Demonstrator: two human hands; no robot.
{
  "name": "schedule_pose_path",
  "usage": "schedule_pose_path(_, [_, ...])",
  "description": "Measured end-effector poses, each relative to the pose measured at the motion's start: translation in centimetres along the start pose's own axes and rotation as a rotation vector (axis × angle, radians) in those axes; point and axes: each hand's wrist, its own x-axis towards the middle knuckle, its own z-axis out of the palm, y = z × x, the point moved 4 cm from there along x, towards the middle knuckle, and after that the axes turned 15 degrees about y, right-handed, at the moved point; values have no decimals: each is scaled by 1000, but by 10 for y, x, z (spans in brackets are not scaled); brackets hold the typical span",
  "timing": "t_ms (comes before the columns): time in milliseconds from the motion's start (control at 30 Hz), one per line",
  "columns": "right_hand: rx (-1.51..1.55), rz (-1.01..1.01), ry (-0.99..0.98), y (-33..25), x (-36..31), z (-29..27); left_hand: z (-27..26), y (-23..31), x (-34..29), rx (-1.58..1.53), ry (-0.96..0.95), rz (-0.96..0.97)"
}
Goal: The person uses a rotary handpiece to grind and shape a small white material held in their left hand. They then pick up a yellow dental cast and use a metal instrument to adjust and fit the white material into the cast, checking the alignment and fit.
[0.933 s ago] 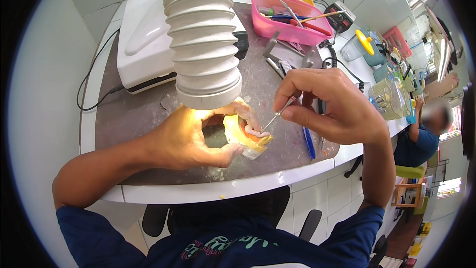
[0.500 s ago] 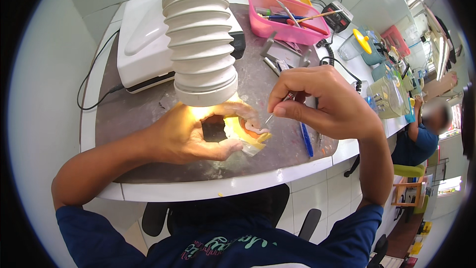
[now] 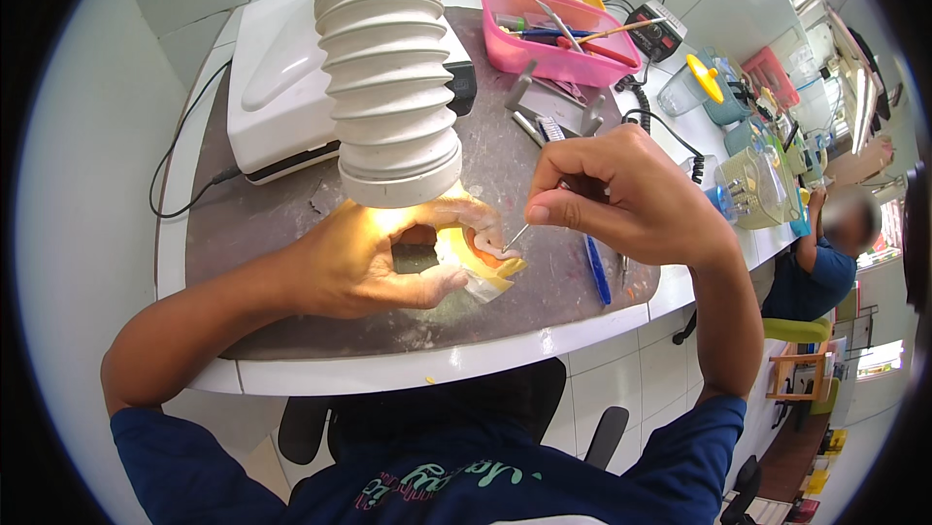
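Note:
My left hand (image 3: 357, 258) is wrapped around a yellow dental cast (image 3: 452, 247), with the thumb along its near side and the fingers over its far side. A curved strip of orange-pink material with a pale, whitish band lies along the cast. Between finger and thumb, my right hand (image 3: 636, 200) pinches a thin metal dental instrument (image 3: 515, 237). Its tip meets the pale band at the cast's right side, as far as I can see. Most of the handle is hidden in my right hand.
A ribbed white hose (image 3: 388, 68) hangs over my left hand, bright light beneath it. Behind stands a white machine (image 3: 282, 83). A pink tray (image 3: 558, 59) holds several tools. Beside my right hand lie a blue pen (image 3: 597, 272) and a brush (image 3: 550, 128). Another person (image 3: 820, 268) sits far right.
My right hand has brought the instrument's tip slightly left and down, from beside the cast onto its pale band. My left hand keeps its hold on the cast, nearly still.

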Motion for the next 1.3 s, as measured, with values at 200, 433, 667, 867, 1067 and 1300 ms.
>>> schedule_pose_path(200, [62,5,22,2,-4,1,-1,-1,0,-44,8,-27])
schedule_pose_path(433, [100,-123,77,7,-8,3,1,-3,0,-80,11,23])
schedule_pose_path(667, [105,30,32,5,-12,1,0,-5,0,-44,-15,39])
schedule_pose_path(867, [33,9,407,25,-18,-14,4,9,3,-158,20,2])
schedule_pose_path(1067, [-30,-30,314,40,-12,42,6,17,-7,-73,127,94])
schedule_pose_path(1300, [158,-113,294,1,-26,35,7,13,-5,2,137,164])
